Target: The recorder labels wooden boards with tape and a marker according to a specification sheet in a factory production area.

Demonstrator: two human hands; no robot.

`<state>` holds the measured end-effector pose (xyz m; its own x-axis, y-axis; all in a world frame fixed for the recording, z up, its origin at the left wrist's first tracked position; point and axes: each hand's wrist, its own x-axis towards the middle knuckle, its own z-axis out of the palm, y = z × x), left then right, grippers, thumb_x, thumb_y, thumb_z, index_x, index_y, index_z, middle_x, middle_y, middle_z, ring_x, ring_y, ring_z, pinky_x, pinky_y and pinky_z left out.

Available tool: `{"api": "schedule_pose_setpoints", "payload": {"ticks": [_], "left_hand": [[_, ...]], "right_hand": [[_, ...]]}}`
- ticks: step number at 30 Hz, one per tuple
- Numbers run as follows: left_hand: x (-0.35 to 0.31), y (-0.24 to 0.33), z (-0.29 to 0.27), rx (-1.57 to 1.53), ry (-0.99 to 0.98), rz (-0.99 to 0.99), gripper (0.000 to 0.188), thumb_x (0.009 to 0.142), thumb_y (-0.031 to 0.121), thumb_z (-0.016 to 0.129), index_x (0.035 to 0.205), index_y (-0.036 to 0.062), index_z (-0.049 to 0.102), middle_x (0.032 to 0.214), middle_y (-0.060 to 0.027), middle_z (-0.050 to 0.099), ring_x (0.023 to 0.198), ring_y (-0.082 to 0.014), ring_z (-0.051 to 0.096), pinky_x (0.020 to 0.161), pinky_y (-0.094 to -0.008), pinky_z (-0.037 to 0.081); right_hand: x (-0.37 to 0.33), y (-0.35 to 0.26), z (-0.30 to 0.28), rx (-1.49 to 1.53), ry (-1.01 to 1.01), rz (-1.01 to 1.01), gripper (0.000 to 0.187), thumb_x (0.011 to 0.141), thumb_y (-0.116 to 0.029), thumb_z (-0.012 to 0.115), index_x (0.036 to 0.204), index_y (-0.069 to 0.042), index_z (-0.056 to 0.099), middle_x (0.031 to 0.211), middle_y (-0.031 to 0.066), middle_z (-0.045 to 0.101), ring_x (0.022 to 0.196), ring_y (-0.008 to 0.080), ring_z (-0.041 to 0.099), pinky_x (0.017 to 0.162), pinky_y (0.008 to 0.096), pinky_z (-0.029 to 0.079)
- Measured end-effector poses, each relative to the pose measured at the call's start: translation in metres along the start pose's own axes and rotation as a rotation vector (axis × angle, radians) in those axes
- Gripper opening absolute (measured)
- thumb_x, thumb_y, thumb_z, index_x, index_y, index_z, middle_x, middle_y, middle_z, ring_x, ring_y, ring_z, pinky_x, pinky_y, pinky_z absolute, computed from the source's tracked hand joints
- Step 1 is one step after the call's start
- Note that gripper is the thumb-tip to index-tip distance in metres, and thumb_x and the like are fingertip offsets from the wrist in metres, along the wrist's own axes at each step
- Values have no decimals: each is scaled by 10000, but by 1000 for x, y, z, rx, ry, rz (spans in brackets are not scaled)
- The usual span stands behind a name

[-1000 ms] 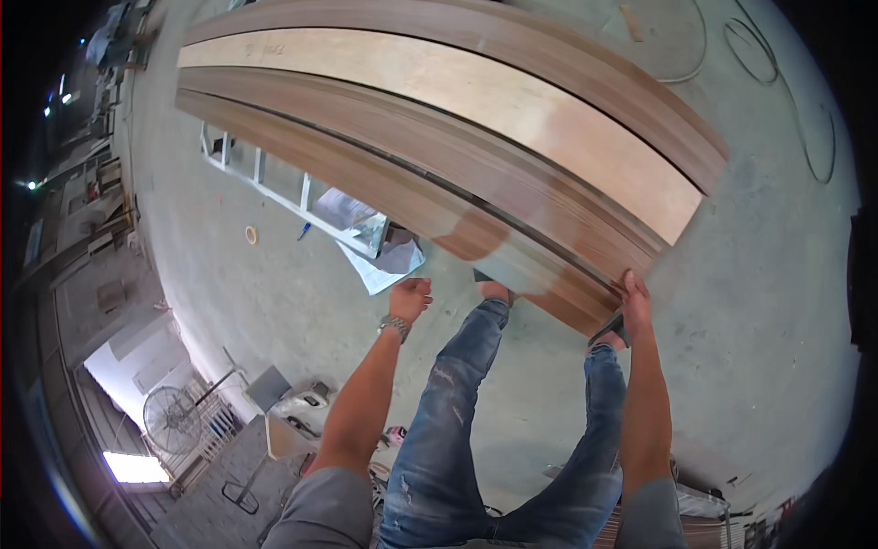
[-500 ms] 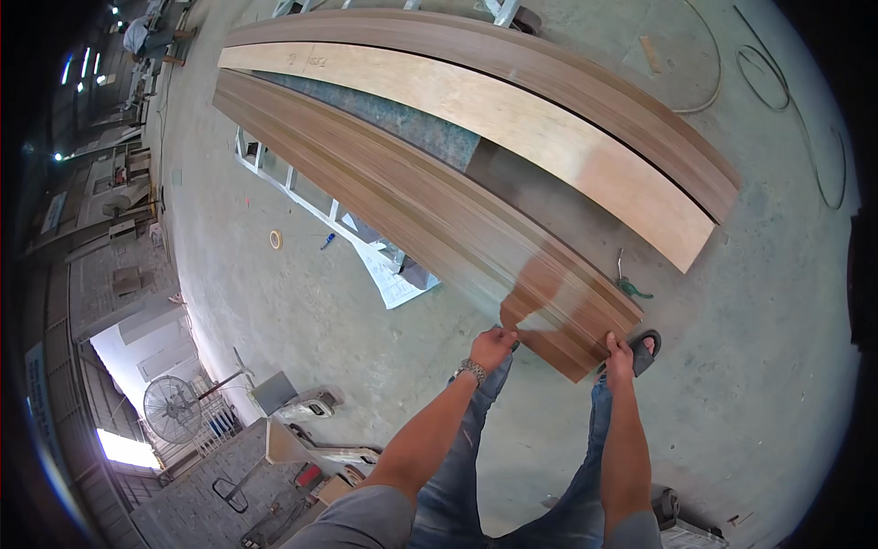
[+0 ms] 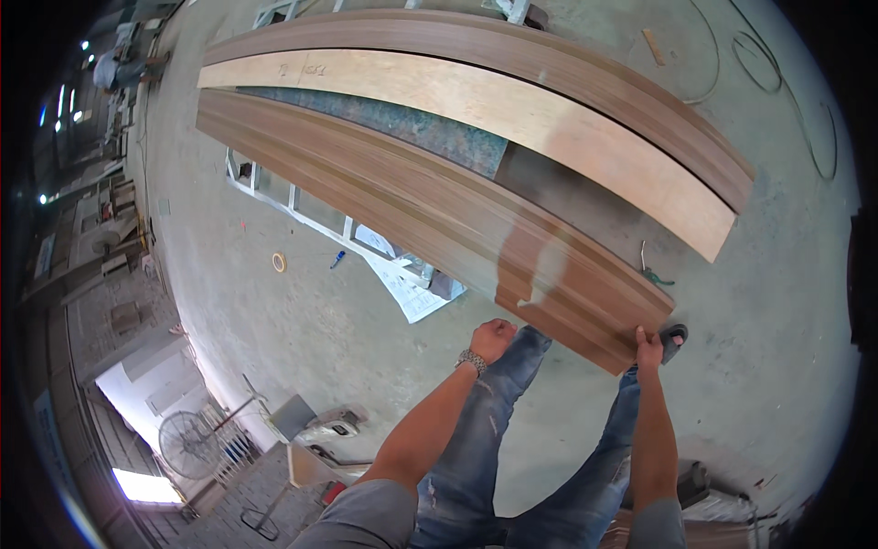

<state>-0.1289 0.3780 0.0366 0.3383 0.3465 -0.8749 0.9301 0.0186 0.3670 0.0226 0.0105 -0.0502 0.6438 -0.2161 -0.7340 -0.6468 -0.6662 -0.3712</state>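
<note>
A long brown wood-grain panel (image 3: pixel 421 206) stretches from the far left to its near end in front of me. My right hand (image 3: pixel 648 351) is closed on the corner of that near end, thumb on top. My left hand (image 3: pixel 495 339) hangs just off the panel's near long edge, fingers curled in; whether something small is in them is hidden. Beyond the panel lies a pale plywood strip (image 3: pixel 476 96) with pencil marks, and past it a second brown panel (image 3: pixel 585 69). A mottled blue-grey board (image 3: pixel 402 123) shows in the gap between.
White metal frames (image 3: pixel 293 197) stand under the panels. Papers (image 3: pixel 412 297), a blue pen-like item (image 3: pixel 337 260) and a tape roll (image 3: pixel 279 263) are on the left. A green-handled tool (image 3: pixel 654 277) lies by the far side. A cable (image 3: pixel 777 82), a fan (image 3: pixel 187 444) and another person (image 3: pixel 114 71) are farther off.
My left hand has come away from the panel's edge, its fingers now curled. My right hand keeps its place on the end corner. The whole view has shifted a little.
</note>
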Motion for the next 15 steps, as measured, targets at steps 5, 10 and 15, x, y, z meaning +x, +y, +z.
{"api": "schedule_pose_setpoints", "payload": {"ticks": [5, 10, 15], "left_hand": [[13, -11, -55, 43, -31, 99, 347, 914, 365, 651, 978, 28, 706, 834, -124, 732, 708, -198, 710, 675, -325, 545], [26, -41, -128, 132, 31, 104, 353, 918, 362, 645, 978, 20, 705, 833, -122, 732, 684, -207, 712, 664, -330, 541], [10, -72, -161, 240, 27, 136, 348, 920, 350, 640, 995, 16, 707, 840, -122, 732, 688, -201, 714, 673, -332, 543]], "right_hand": [[-11, 20, 10, 136, 22, 121, 723, 840, -505, 739, 1321, 5, 559, 1269, 134, 631, 1176, 260, 573, 1005, 372, 422], [-29, 19, 16, 387, 60, 165, 743, 833, -530, 745, 1270, 47, 582, 1156, 110, 634, 1060, 216, 571, 945, 358, 435], [-58, 6, -14, 499, 1, 177, 654, 867, -527, 706, 1190, 38, 637, 1102, 72, 627, 997, 173, 550, 895, 339, 444]]}}
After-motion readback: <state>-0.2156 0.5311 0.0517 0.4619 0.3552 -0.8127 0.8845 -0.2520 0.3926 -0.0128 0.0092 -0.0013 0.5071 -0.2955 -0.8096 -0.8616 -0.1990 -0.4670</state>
